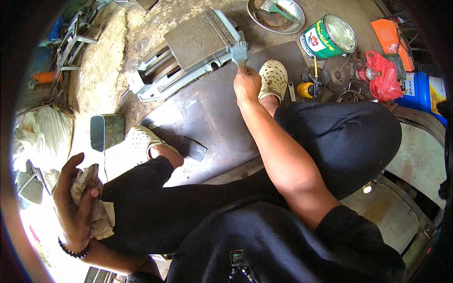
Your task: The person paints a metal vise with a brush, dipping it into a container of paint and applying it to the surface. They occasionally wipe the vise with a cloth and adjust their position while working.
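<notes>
1. grey-bristled paintbrush, light with soft bristles, pinched at its handle by the right hand, touches the heavy steel machine vise.
2. left hand clutches a limp rag.

We see a matt, paint-coated metal vise, a bristled paintbrush, a dull steel plate, a glossy tin can and a crumpled cloth rag.

brush handle hidden in right hand, rag partly covered by fingers
</notes>
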Tool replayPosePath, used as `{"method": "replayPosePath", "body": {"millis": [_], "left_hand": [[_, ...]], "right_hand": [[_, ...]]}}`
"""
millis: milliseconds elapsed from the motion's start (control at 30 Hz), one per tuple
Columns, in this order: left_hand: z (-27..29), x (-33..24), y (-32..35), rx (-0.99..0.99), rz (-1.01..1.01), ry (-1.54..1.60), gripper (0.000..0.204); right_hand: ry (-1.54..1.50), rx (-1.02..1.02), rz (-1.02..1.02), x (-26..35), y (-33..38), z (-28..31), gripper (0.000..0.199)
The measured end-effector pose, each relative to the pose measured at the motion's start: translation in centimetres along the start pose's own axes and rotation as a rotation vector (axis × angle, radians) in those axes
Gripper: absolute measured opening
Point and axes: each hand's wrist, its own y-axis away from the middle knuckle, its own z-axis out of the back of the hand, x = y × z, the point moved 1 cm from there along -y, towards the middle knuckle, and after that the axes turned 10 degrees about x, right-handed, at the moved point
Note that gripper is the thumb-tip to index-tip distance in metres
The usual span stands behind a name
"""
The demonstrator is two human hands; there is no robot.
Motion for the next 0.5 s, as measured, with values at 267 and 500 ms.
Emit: {"method": "replayPosePath", "body": {"millis": [267, 500], "left_hand": [[0.3, 0.0, 0.2, -0.011, -0.01, -0.015, 0.064], [0.4, 0.3, 0.3, 0.017, 0.003, 0.026, 0.065]], "right_hand": [[0.098, -0.073, -0.033, 0.1, 0.8, 0.5, 0.03], [0.07, -0.058, 0.048, -0.3, -0.4, 0.3, 0.031]]}}
